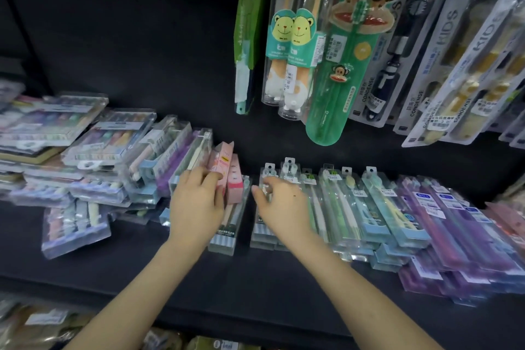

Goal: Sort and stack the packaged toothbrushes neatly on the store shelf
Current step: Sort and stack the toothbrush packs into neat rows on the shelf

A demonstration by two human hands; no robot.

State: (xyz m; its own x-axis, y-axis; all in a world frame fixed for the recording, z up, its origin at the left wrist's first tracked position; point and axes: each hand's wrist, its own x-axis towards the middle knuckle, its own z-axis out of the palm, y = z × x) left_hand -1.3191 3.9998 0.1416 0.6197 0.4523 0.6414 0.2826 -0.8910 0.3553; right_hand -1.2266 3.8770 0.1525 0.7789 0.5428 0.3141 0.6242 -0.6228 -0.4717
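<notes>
Packaged toothbrushes cover a black shelf (pixel 284 278). My left hand (pixel 196 202) grips a pink boxed pack (pixel 220 163) that stands tilted beside a second pink pack (pixel 235 182), with thumb and fingers curled round its lower end. My right hand (pixel 281 202) rests on a clear single toothbrush pack (pixel 265 224) at the left end of a neat row (pixel 369 207), fingers curled over its top end. A grey-striped pack (pixel 227 236) lies flat between my hands, partly under my left hand.
Messy piles of multi-brush packs (pixel 85 145) fill the left. Purple packs (pixel 468 236) are stacked on the right. Children's toothbrushes (pixel 326 51) and several KIDS packs (pixel 454 51) hang above. A lower shelf (pixel 56 321) holds more goods.
</notes>
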